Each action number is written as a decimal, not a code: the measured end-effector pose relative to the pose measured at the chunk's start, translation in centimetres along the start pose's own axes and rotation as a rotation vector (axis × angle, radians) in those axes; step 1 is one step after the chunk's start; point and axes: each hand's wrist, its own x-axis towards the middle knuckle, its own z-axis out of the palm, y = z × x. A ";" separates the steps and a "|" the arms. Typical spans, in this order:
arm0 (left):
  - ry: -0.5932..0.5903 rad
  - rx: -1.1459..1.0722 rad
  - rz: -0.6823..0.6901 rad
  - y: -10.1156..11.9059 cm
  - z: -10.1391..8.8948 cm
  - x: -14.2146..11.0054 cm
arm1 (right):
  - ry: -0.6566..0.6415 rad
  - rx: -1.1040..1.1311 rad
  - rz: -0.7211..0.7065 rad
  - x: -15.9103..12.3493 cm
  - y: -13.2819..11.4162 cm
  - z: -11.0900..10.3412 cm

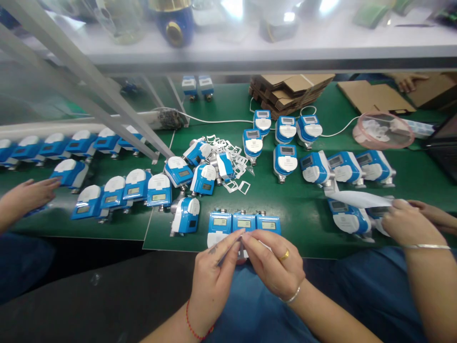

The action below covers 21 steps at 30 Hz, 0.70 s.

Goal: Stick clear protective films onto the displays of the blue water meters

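My left hand (213,272) and my right hand (272,267) meet at the table's front edge, fingers pinched together on a small white sticker sheet (242,248) held between them. Just beyond my fingertips three blue and white water meters (244,223) stand side by side with their displays up. A pile of peeled white sticker frames (233,162) lies further back among more meters.
Many blue and white meters cover the green mat (285,205). A co-worker's hand (26,197) rests at the left. Another person's hands (410,221) hold a white sheet at the right. Folded cardboard boxes (291,93) and a pink bowl (382,131) sit behind.
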 end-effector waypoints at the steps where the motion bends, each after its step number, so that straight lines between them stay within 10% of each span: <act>1: 0.000 0.017 -0.004 -0.1 -0.1 0.0 | -0.009 -0.008 0.000 0.1 0.0 0.1; 7: 0.009 -0.178 -0.178 -1.7 0.3 -0.5 | -0.101 -0.080 0.032 0.8 -0.4 1.3; 15: 0.330 -0.779 -0.440 -3.3 1.2 1.3 | -0.366 0.216 -0.005 -0.8 -3.3 1.1; 21: 0.512 -0.720 -0.321 -5.6 -0.7 4.4 | -0.268 0.631 0.574 -1.0 1.3 2.3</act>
